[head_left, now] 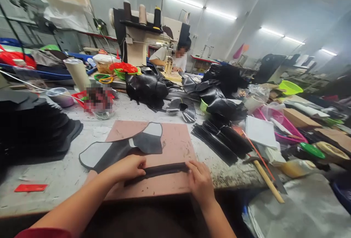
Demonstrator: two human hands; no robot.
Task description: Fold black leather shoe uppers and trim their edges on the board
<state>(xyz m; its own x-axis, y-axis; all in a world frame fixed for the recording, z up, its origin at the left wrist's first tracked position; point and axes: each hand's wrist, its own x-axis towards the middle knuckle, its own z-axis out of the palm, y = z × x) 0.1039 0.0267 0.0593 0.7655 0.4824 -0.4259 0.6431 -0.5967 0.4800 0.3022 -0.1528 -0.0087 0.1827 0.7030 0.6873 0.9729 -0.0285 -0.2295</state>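
A narrow black leather strip (166, 170) lies across the near part of a pinkish board (178, 139). At its left end my left hand (131, 167) is closed, thumb and fingers pinching the strip. My right hand (200, 179) grips the other end, its fingers bent over the edge near the board's right side. Just beyond the strip lies a flat black shoe-upper piece (117, 154) with pale grey ends, partly behind my left hand and forearm.
Stacked black pieces (35, 128) stand at left. Black strips (222, 139), a notepad (260, 132) and a wooden-handled hammer (268, 181) lie at right, the handle overhanging the table edge. Behind, a person (179, 59) sits at a sewing machine (168, 60).
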